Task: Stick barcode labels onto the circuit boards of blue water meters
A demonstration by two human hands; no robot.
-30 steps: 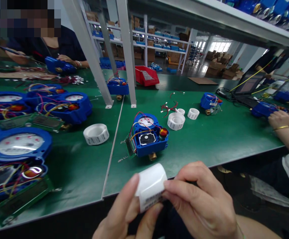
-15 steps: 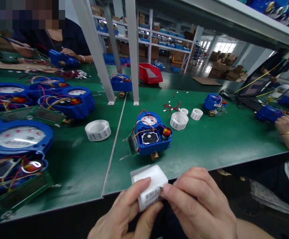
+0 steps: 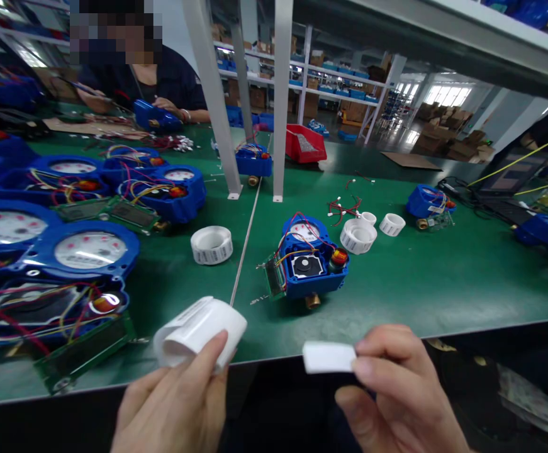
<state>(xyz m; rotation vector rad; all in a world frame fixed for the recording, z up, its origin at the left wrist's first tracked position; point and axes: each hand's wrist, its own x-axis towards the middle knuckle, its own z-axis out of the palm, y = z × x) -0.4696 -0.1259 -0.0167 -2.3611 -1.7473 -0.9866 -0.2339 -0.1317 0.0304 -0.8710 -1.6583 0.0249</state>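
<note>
My left hand [image 3: 179, 390] is closed around a white roll of labels [image 3: 207, 333], held over the bench's front edge. Between thumb and forefinger of my right hand [image 3: 396, 384] is a single white label [image 3: 329, 357], its blank side showing. A gap separates the label from the roll. Beyond both hands sits a blue water meter [image 3: 318, 283] with its housing uncovered, showing wires, a battery-like cylinder [image 3: 338, 259] and a dark round part. A small green circuit board [image 3: 274, 277] hangs at its left side.
Several blue meters [image 3: 89, 251] crowd the left of the green bench [image 3: 396, 283]. Label rolls [image 3: 211, 245] and loose wires [image 3: 344, 206] lie about. Metal posts [image 3: 280, 113] rise behind, near a red bin [image 3: 306, 143]. Across the bench a person [image 3: 160, 88] holds a blue part.
The label has come off the roll into my right hand. My left hand has carried the roll left, apart from my right hand. The view has shifted a little leftward.
</note>
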